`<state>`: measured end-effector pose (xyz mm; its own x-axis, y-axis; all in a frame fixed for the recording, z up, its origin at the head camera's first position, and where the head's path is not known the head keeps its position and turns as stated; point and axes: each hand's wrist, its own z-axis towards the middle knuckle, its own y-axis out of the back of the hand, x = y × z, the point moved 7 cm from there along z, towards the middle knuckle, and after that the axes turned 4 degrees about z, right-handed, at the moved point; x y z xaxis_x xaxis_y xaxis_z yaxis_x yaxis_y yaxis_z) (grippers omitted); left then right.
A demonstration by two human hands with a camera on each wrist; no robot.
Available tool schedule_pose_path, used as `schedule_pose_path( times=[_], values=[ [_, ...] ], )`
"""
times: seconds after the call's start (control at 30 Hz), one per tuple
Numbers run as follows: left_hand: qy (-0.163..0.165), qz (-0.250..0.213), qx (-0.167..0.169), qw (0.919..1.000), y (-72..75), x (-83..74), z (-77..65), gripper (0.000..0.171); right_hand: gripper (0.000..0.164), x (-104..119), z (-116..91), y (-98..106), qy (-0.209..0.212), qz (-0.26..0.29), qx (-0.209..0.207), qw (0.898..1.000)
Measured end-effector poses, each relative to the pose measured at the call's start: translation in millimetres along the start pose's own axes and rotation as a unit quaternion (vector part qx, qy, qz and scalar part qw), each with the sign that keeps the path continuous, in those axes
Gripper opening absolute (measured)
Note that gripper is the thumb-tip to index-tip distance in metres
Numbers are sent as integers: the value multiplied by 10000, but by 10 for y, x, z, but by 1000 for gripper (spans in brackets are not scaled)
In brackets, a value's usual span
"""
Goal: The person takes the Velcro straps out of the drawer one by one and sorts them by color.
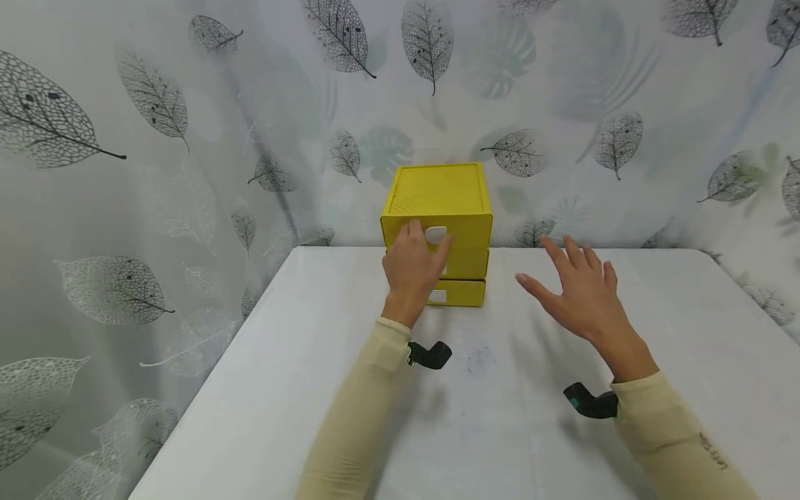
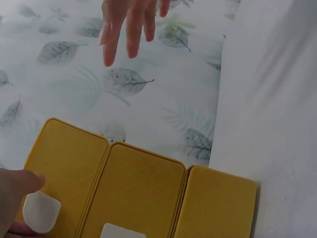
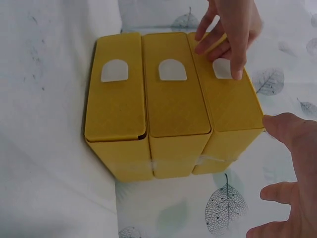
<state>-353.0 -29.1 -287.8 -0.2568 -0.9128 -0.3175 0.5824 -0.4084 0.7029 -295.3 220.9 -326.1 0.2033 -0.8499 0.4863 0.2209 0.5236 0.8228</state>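
A yellow three-drawer box point(image 1: 465, 232) stands at the back of the white table, each drawer front bearing a white pull tab. My left hand point(image 1: 409, 267) is at the top drawer's front. Its thumb and fingers lie on either side of the top tab point(image 1: 435, 235), as the left wrist view also shows around that tab point(image 2: 42, 212). The right hand point(image 1: 584, 295) hovers over the table to the right of the box, fingers spread, holding nothing. In the right wrist view the thumb of this right hand point(image 3: 302, 163) overlaps the box's top corner.
The white table point(image 1: 487, 417) reaches back to a wall covering printed with leaves point(image 1: 431, 42), close behind the box. The same print runs along the left side. A dark wrist device point(image 1: 430, 355) sits on the left sleeve, another point(image 1: 590, 401) on the right.
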Motion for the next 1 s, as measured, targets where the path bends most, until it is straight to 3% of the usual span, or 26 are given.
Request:
schedule_pose_path(
  times=[0.17,0.27,0.5,0.73,1.0],
  values=[
    [-110,314,-243,9991,-37,-17,56,51,93,15,-3,0,75,73,11,9999],
    [-274,234,-384,9986,-59,-4,40,46,93,27,-12,2,136,125,17,9998],
    [-528,-645,-733,9938,-12,29,-88,35,94,53,-26,-13,176,108,50,9998],
    [-687,-1684,-1122,9769,61,38,-276,29,97,62,-22,3,149,69,3,9999],
    [-622,-2143,-1128,9682,182,47,-485,33,100,82,-21,18,185,105,-7,9998]
  ],
)
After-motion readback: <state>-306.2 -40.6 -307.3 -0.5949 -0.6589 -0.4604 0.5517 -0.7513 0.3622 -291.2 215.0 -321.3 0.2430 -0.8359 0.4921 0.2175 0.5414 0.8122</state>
